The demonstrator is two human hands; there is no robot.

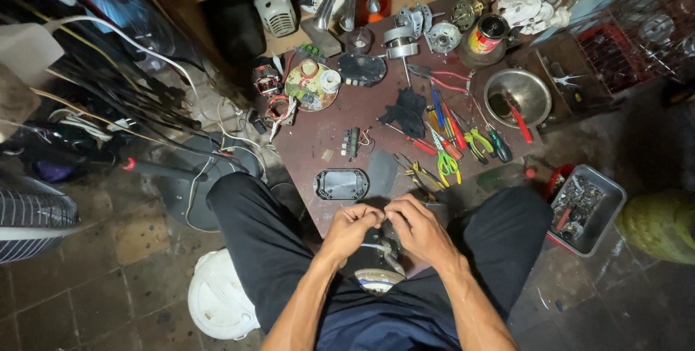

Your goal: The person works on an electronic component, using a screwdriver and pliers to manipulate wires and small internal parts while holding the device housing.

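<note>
both forearms reach forward over the lap, the left hand (pixel 352 226) and right hand (pixel 418 229) meeting fingertip to fingertip, pinched narrow on a thin wire (pixel 379 247) above a small dark part (pixel 382 273) between the knees. to the right, a grey tray (pixel 607 215) holds metal scraps. farther off, a steel bowl (pixel 518 96) holds a red-handled tool.

Low brown desk (pixel 329 123) bearing a black plastic cover (pixel 341 184), a black rag (pixel 407 110), a row of screwdrivers and pliers (pixel 456 134), green-handled scissors (pixel 445 159) and a steel bowl (pixel 517 96) holding a red-handled tool. Beside it: grey tray of scrap parts (pixel 585 207) on the tiled floor (pixel 108 278); white round housing (pixel 216 299); fan grille (pixel 32 217) at far left.
</note>
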